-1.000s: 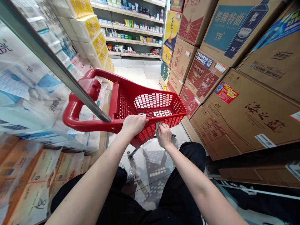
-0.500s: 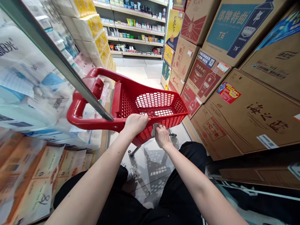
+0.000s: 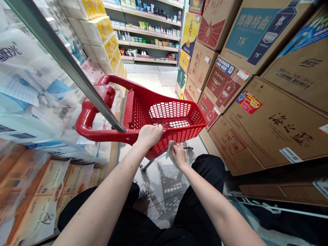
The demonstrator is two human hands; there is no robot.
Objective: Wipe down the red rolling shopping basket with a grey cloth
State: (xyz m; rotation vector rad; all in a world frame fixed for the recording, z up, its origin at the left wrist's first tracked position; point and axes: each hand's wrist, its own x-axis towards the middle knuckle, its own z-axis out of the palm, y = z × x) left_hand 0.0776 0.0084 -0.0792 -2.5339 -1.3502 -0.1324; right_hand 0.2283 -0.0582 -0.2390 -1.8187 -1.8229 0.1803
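A red plastic shopping cart (image 3: 176,133) with mesh walls stands sideways before me, its handle to the left. My left hand (image 3: 150,135) is closed over the near rim of its basket, the fingers curled to the inner side. Just below and right of it, my right hand (image 3: 178,154) pinches a crumpled whitish cloth (image 3: 169,150) close to the outside of the basket's near wall. The basket looks bare inside, with light showing through its mesh floor. Part of the cloth is hidden by my fingers.
A metal pole (image 3: 66,65) slants across the cart's handle. Stacked cardboard cartons (image 3: 279,126) line the right side. Packs of tissue (image 3: 102,37) and plastic-wrapped goods (image 3: 48,92) fill the left. Shelves of small products (image 3: 151,34) stand at the back, beyond the tiled floor (image 3: 164,80).
My right hand has shifted slightly down, away from the basket wall, and more of the cloth shows. My left hand keeps its hold on the rim.
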